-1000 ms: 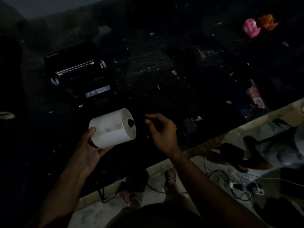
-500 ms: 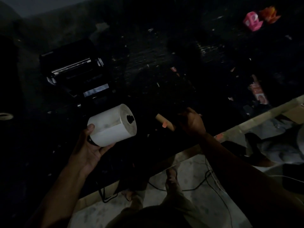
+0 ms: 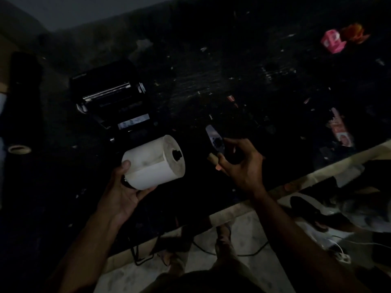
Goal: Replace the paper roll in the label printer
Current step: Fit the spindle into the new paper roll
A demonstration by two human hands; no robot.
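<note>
- Dark surface (image 3: pixel 211 81) fills most of the frame.
- Label printer (image 3: pixel 114 102), lid open, sits upper left.
- White paper roll (image 3: pixel 152 163), centre frame, is gripped by the left hand (image 3: pixel 124 193), fingers wrapped round it.
- Right hand (image 3: pixel 243 163), beside it, pinches a dark spindle piece (image 3: pixel 214 139).

Paper roll (image 3: pixel 153 162), frame centre-left: matt white paper, smooth outer wrap, faint grey smudges; end face off-white, finely ringed, with black plastic core plug. Label printer (image 3: pixel 114 102), upper left: black plastic, mostly matt, with a shiny metal bar across the open top and a glossy pale strip on the front. Table (image 3: pixel 211 81): dark surface, rough and scuffed, pale specks and scratches; lighter wood-like edge at lower right. Small tube (image 3: pixel 212 159) in the right hand: tan cardboard, matt. Dark glossy plastic piece (image 3: pixel 214 139) above it. Floor (image 3: pixel 243 231), bottom: pale, mottled, stone-like.
</note>
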